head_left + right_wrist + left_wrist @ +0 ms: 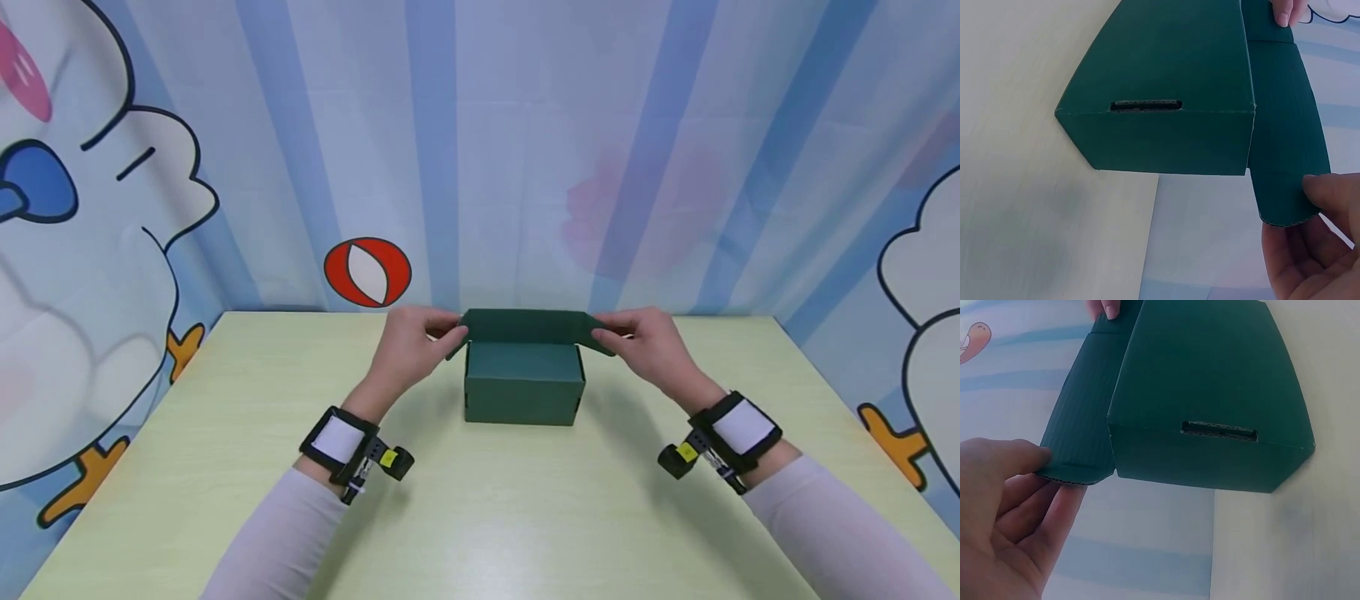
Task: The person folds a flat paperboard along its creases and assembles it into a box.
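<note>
A dark green cardboard box [524,401] stands on the table, its top panel lying flat. Along the far edge a long flap [525,326] stands up, with a smaller side tab at each end. My left hand [411,340] pinches the left tab [1079,472] between thumb and fingers. At the other end, my right hand [647,343] pinches the right tab [1288,206] the same way. Both wrist views show a narrow slot along a side edge of the box. The box's inside is hidden.
The pale wooden table [510,517] extends around the box on all sides. Behind it hangs a blue striped curtain [525,167] with cartoon prints, close to the table's far edge.
</note>
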Tool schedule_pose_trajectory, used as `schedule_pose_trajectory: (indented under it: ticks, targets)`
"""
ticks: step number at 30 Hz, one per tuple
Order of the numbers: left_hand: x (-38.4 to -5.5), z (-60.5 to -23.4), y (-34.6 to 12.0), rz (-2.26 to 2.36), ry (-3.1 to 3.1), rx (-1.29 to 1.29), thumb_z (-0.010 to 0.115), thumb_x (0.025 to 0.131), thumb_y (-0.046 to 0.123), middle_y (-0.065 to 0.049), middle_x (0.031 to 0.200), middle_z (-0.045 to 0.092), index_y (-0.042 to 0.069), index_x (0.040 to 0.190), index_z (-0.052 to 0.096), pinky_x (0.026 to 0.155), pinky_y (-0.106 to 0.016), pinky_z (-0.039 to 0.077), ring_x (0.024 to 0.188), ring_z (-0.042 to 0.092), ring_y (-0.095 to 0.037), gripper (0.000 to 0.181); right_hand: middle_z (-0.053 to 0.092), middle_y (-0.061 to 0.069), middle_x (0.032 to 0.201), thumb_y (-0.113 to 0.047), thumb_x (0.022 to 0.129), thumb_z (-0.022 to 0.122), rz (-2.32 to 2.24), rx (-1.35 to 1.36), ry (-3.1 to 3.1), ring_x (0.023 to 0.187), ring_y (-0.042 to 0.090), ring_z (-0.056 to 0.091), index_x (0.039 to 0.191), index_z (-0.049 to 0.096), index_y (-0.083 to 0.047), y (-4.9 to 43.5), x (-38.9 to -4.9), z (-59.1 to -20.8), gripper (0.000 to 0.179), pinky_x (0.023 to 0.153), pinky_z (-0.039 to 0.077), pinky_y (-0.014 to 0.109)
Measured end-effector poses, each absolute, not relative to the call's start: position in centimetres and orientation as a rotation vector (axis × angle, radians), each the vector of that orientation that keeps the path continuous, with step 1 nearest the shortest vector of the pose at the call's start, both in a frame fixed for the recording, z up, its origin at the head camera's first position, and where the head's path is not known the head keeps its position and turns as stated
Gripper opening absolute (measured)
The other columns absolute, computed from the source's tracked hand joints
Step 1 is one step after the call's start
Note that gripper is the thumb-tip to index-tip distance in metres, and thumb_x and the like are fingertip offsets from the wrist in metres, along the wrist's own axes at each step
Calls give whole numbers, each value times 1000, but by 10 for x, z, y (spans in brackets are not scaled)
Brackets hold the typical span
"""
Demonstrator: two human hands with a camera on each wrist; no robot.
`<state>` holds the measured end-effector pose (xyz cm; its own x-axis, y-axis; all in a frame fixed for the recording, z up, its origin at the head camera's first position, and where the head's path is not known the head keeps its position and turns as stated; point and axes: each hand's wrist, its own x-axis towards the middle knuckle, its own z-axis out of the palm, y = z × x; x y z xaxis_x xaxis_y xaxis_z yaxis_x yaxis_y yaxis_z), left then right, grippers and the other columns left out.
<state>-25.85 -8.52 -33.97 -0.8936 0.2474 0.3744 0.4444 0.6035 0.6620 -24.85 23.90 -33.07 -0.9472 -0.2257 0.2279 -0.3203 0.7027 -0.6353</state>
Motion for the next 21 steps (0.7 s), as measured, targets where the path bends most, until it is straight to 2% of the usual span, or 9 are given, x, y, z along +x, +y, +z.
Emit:
schedule_pose_trajectory:
  ticks: [8, 14, 21]
  targets:
    - [-255, -341, -79, -1361, -2594, -445, 71, 91, 25, -9, 93, 76, 10, 112, 76, 63, -26, 55, 77, 69, -19, 26, 70, 19, 121, -16, 96, 64, 1075, 414, -2749, 104, 34, 68, 127, 67, -4, 232, -242, -330, 33, 69, 54, 30]
    - [-254, -341, -75, -1402, -2596, -383, 74, 89, 27, -10, 95, 76, 9, 112, 76, 62, -26, 55, 77, 70, -19, 29, 71, 18, 120, -17, 94, 67, 1090, 388, -2752, 104, 32, 69, 127, 67, -5, 227, -239, -330, 35, 72, 56, 31]
    - [-251, -339, -72, -1467, -2620, -314, 75, 89, 30, -11, 97, 77, 10, 123, 71, 63, -25, 56, 76, 74, -18, 40, 69, 21, 120, -18, 94, 67, 1232, 299, -2748, 98, 32, 72, 132, 62, -3, 219, -233, -328, 41, 80, 61, 39]
